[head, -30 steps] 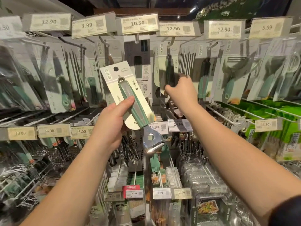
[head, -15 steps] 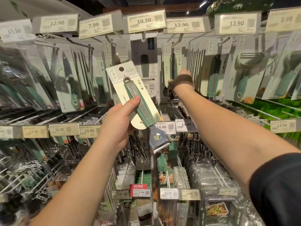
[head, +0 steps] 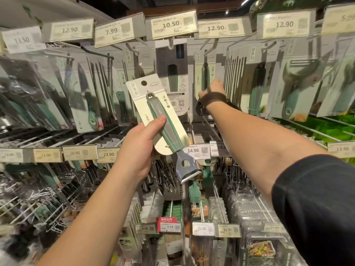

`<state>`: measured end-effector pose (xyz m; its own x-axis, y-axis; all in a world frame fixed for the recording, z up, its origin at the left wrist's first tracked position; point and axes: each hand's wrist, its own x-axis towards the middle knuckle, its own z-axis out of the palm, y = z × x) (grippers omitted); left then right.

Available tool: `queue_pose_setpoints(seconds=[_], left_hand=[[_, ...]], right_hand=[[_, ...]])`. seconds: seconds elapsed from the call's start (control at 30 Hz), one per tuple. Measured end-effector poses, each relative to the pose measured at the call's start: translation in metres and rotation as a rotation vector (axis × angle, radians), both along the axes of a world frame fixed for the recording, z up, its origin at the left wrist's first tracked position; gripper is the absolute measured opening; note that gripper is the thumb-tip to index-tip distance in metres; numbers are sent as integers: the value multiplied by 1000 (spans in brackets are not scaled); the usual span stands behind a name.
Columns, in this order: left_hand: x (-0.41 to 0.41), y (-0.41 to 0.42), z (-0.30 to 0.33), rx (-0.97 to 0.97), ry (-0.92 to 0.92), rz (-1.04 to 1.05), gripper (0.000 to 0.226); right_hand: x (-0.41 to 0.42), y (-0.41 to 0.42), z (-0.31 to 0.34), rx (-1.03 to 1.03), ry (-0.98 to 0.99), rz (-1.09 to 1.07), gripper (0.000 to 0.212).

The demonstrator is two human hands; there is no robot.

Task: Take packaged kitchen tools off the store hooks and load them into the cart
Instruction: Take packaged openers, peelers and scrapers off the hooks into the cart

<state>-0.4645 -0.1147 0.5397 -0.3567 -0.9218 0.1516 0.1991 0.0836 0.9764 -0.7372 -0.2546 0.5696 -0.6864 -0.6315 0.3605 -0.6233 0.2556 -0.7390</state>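
Left hand (head: 141, 144): clenched round a carded peeler (head: 163, 120), thumb laid across the green handle on the front of the card, fingers hidden behind it. The card tilts, hang-hole end up and to the left; the bare steel head pokes out below the card's rounded lower edge, off the hooks and in mid-air before the display.

Right hand (head: 212, 93): stretched forward to the top row, against the lower part of a hanging pack (head: 204, 73) with a dark green handle, which hangs on its hook (head: 210, 48) under the 12.90 tag (head: 221, 27). A shadow band falls across the knuckles; the fingers go behind or round the pack (cannot tell whether they grip it or merely touch).

Versus half a second ago: the right hand sits a little further right and lower on the same pack, the arm more extended, dark sleeve (head: 315, 208) filling the lower right corner. The left hand's hold on the peeler is unchanged; view has drifted slightly.

Around: rows of carded tools on wire hooks, price tags along the rails, a grey pack (head: 173, 73) under 10.50 between the two hands, green silicone brushes (head: 194, 192) lower down. No cart in view.
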Motion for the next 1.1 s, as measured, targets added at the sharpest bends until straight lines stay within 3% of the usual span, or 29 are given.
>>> queue_pose_setpoints(seconds=[0.53, 0.7, 0.9, 1.1], left_hand=[[6, 2, -5, -2, 4, -29, 25], [6, 6, -10, 14, 4, -77, 25], [0, 12, -13, -14, -20, -163, 27], [-18, 21, -13, -35, -67, -251, 19]], right_hand=[[12, 29, -7, 57, -25, -20, 60], [49, 95, -14, -70, -16, 153, 37], [102, 200, -58, -240, -310, 388, 11], [115, 254, -81, -212, -312, 414, 23]])
